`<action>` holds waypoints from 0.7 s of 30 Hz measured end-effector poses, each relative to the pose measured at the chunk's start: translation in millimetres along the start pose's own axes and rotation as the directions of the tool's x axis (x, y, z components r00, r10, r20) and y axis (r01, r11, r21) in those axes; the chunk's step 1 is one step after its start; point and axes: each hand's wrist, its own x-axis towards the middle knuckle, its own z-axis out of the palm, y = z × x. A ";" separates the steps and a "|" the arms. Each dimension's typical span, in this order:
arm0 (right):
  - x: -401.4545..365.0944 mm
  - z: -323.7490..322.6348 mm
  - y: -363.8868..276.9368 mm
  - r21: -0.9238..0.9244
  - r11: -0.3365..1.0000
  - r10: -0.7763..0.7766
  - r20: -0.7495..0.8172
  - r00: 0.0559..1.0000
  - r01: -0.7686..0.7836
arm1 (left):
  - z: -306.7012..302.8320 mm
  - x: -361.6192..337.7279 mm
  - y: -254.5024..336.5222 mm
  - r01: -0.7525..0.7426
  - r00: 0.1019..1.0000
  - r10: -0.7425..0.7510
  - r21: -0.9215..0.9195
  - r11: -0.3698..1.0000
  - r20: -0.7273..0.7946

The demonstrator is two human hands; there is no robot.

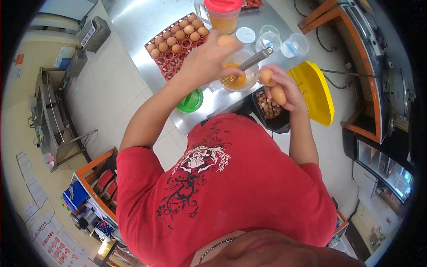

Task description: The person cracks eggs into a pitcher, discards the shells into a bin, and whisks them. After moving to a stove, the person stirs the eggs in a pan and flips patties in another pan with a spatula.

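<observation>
My left hand [207,60], slightly blurred, is above a clear plastic jug [252,79], its fingers curled around a brown egg [227,41]. Just right of the jug, my right hand [291,89] is closed on two brown eggs [278,95], one nearer the jug than the other. Inside the jug are cracked eggs [239,82], with orange-yellow yolk showing. A metal whisk [257,58] leans in it, wires down in the egg and handle pointing up to the right. Left of my left hand stands a red egg tray [168,60], its far part filled with several brown eggs [189,30].
A black-lined bin [270,111] of eggshells sits below my right hand, beside a yellow lid [318,95]. On the steel table [142,26] are a red-lidded pitcher [222,20], clear containers [296,44], a white round lid [245,34] and a green lid [190,101].
</observation>
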 end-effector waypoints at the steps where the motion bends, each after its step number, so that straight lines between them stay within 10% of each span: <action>1: -13.1 -15.8 4.3 -0.021 1.000 0.001 -0.007 1.000 -0.001 | -1.2 -3.1 -4.7 0.051 0.998 -0.053 -0.032 0.998 -0.039; 5: -59.6 -110.3 43.6 -0.350 0.892 0.202 -0.260 0.944 -0.287 | -7.7 -18.1 -21.1 0.056 0.971 -0.068 -0.058 0.997 -0.228; 7: -74.3 -135.4 59.0 -0.685 0.361 0.205 -0.604 0.770 -0.633 | -5.4 -23.5 -22.4 0.094 0.964 -0.105 -0.057 0.994 -0.245; 9: -85.2 -200.0 111.1 -0.708 0.106 -0.141 -0.706 0.695 -0.698 | -2.3 -27.0 -22.8 0.095 0.961 -0.107 -0.059 0.994 -0.257; 11: -71.9 -200.8 97.5 -0.435 0.730 0.122 -0.675 0.728 -0.526 | 0.6 -25.2 -22.1 0.111 0.961 -0.134 -0.110 0.988 -0.241; 13: -65.0 -176.2 79.8 -0.066 0.966 0.190 -0.480 0.856 -0.251 | 4.1 -21.2 -19.0 0.103 0.964 -0.135 -0.143 0.984 -0.229; 15: -49.1 -119.1 59.8 0.165 0.986 0.048 -0.242 0.969 -0.007 | 6.9 -16.8 -15.3 0.078 0.968 -0.113 -0.157 0.985 -0.226; 21: -11.6 3.9 27.0 -0.525 0.768 -0.526 -0.191 0.829 0.366 | 22.2 -12.6 -5.0 0.052 0.983 -0.076 -0.142 0.988 -0.167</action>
